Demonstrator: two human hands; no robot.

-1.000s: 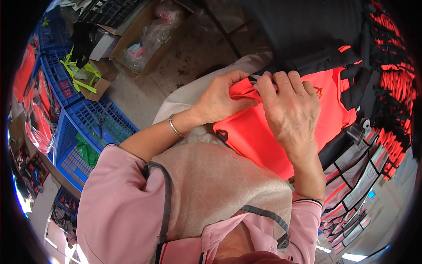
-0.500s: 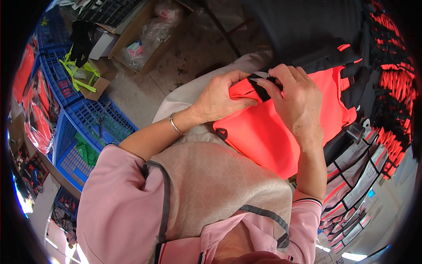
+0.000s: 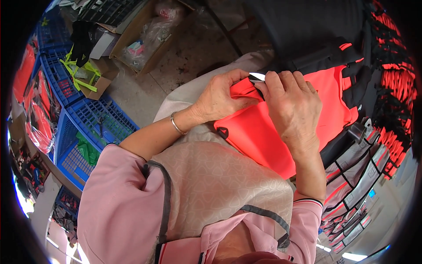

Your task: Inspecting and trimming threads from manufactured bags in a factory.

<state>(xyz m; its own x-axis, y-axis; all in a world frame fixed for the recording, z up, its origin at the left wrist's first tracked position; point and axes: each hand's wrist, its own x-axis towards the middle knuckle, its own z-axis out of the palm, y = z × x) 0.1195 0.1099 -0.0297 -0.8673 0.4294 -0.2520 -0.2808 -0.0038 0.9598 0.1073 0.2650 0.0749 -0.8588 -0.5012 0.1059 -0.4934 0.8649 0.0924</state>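
Note:
A bright orange-red fabric piece with black trim lies across my lap. My left hand pinches its upper left edge, where the cloth is folded and a black part shows. Close beside it, my right hand is closed, its knuckles up, over the cloth. Shiny pointed blades, like those of thread snips, stick out from my right fingers toward the left fingertips. The rest of that tool is hidden in the hand. A small black tab sits on the near left edge of the fabric.
Blue plastic crates stand at the left, one with green plastic inside. Beyond them is a cardboard box of clear bags. Black cloth lies ahead, and stacked orange-and-black pieces line the right. Grey striped pieces hang nearer.
My right hand has turned and closed further, moving slightly left over the black part. The blades now show more plainly at its fingertips. The left hand stays in place on the cloth.

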